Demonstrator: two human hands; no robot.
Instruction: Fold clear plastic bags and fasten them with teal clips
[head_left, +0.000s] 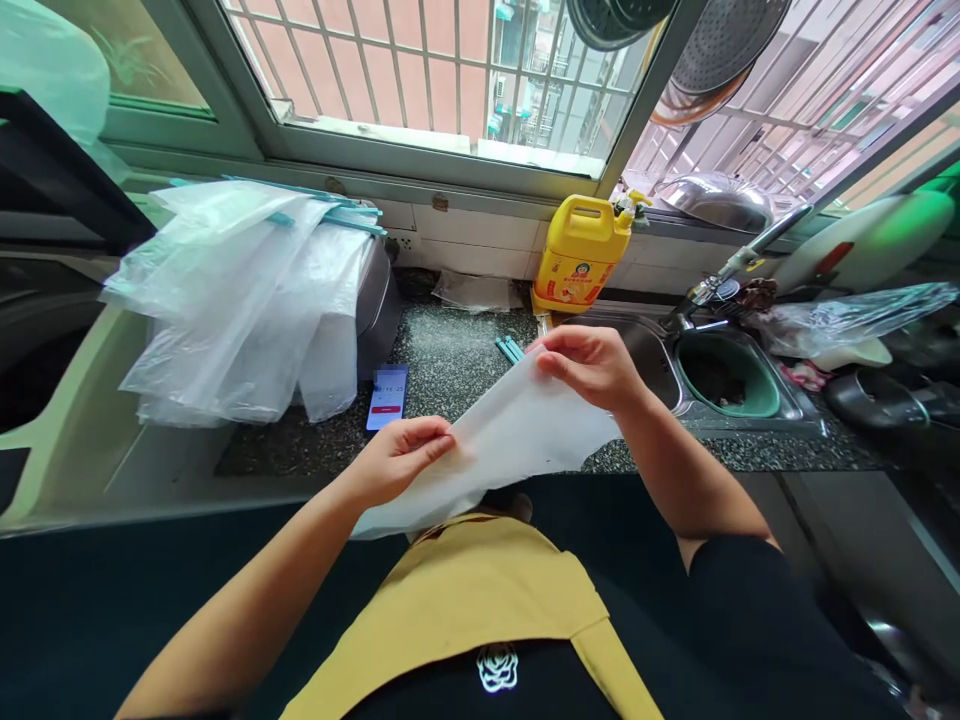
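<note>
A frosted plastic bag (510,430) hangs above the counter's front edge (750,456), pinched along its top by left hand (397,458) and right hand (589,368), fingers nearly closed; thin and limp (possibly slippery), it could slip if either pinch loosens.

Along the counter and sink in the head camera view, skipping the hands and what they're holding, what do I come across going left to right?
Pile of clear plastic bags, phone, small teal strips, yellow jug, green basin, black pan.
</note>
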